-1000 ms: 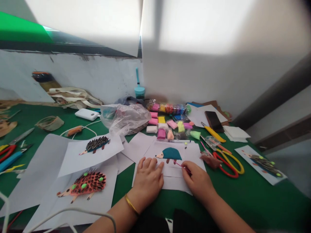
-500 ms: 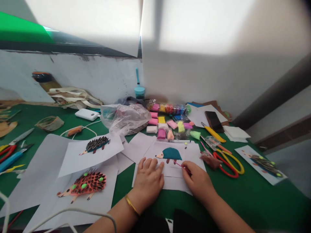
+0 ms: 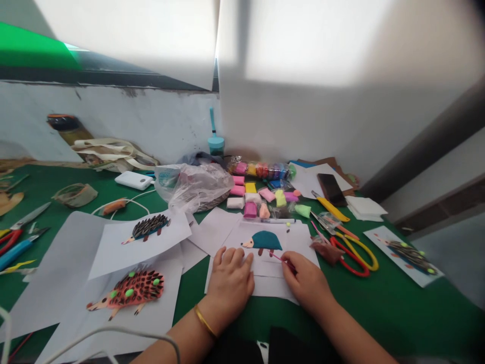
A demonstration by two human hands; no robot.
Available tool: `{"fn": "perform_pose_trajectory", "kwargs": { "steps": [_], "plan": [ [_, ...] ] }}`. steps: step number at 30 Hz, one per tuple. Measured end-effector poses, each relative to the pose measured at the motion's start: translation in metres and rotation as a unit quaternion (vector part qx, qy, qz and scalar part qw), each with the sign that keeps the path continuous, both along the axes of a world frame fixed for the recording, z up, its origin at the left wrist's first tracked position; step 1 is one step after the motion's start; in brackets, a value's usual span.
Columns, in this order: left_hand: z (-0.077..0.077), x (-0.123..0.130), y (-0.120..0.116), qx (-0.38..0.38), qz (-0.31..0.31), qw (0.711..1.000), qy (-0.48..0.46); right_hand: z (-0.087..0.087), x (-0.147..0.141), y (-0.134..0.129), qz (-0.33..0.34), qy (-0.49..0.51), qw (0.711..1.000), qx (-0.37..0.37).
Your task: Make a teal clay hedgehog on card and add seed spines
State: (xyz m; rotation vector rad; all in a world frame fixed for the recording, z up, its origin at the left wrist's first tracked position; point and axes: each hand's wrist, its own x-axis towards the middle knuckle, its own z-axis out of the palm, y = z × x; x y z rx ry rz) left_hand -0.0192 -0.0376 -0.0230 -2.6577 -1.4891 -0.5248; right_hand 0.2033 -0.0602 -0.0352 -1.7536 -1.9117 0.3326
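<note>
Taking the teal hedgehog figure (image 3: pixel 266 240) as the centre of our dial, we see it lying on a white sheet (image 3: pixel 297 239), with its brown legs (image 3: pixel 271 253) at six o'clock. Little has just changed: our whole view has shifted slightly since half a second ago, while both hands keep their places about the figure, which we read as steady, careful work on one small spot. At four o'clock our right hand (image 3: pixel 306 275) has its fingers clamped on a thin pink tool (image 3: pixel 276 256), its tip at the rearmost leg (we cannot tell whether it presses in or only hovers). At eight o'clock our left hand (image 3: pixel 231 277) lies palm down on the paper, fingers a little apart and gripping nothing we can see; we judge it is steadying the sheet. Coloured clay packets (image 3: pixel 250 210) sit toward eleven, red-and-yellow scissors (image 3: pixel 367 272) at three, and a dark-spined hedgehog (image 3: pixel 149 226) at nine. The figure's teal back is smooth, without spines.
</note>
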Motion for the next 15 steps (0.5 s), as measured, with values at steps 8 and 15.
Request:
{"fn": "perform_pose_trajectory", "kwargs": {
  "steps": [8,15],
  "plan": [
    [0.0062,-0.0054,0.0044,-0.018,0.008,0.999,-0.026,0.0000,0.0002,0.0005,0.006,0.002,1.000,0.003],
    [0.0052,-0.0093,0.0085,0.007,0.032,0.999,-0.039,-0.0006,0.0008,-0.0001,0.008,0.009,1.000,0.000]
  ]
}}
